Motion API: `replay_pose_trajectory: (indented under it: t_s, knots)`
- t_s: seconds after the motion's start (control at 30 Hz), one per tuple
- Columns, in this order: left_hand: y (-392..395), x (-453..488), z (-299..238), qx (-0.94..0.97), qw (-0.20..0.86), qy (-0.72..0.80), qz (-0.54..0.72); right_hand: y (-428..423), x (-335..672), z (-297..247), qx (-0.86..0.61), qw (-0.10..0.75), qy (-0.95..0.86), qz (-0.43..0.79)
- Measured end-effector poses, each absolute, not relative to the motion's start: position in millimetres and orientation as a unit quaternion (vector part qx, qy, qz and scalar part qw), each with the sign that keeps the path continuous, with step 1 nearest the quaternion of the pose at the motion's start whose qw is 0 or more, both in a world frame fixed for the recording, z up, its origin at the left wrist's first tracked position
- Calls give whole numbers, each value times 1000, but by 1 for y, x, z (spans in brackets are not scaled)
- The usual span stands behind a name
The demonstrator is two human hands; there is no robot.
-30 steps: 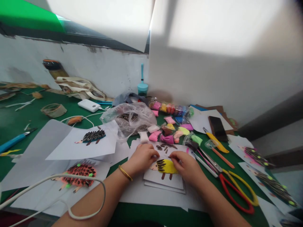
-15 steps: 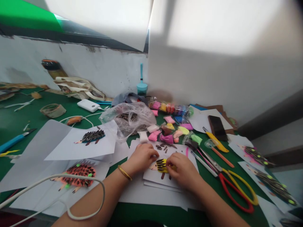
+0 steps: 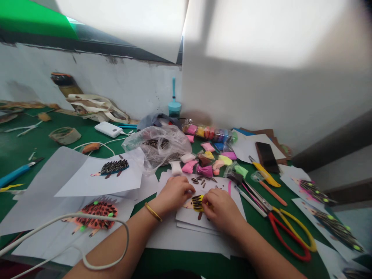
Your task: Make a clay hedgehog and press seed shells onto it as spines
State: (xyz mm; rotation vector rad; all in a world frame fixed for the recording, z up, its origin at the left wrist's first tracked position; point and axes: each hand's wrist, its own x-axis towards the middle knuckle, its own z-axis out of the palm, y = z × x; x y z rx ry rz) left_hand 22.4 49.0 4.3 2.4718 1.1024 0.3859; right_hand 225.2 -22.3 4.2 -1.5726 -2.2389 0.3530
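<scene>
A yellow hedgehog [image 3: 197,203] with dark striped seeds for spines lies on a small white card [image 3: 186,214], on stacked white paper. My right hand [image 3: 222,209] covers the right part of its body, thumb and fingers pinched together against the yellow. Whatever is between those fingertips is hidden. To the left, my left hand [image 3: 177,192] rests at the upper left of the card with fingers curled closed, near the hedgehog's head. I cannot see whether it holds anything. Loose sunflower seeds [image 3: 203,180] lie on the paper just beyond both hands.
Behind the hands are a plastic bag of seeds [image 3: 157,147] and colored clay packets [image 3: 205,170]. Scissors [image 3: 287,232], a yellow cutter [image 3: 266,174] and a phone [image 3: 266,157] lie right. Other hedgehog pictures [image 3: 114,166] lie left; a white cable [image 3: 126,232] loops across my left forearm.
My right hand has shifted slightly left over the hedgehog, covering a bit more of its body. My left hand stays where it was.
</scene>
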Motion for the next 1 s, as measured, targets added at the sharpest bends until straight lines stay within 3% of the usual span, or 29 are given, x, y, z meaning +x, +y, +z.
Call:
replay_pose_trajectory:
  t_s: [0.57,1.0]
  knots:
    - [49,23,4,886,201,393,144,-23,221,8,-566,152,-803,110]
    - [49,22,5,887,203,392,135,-22,231,10,-550,184,-800,154]
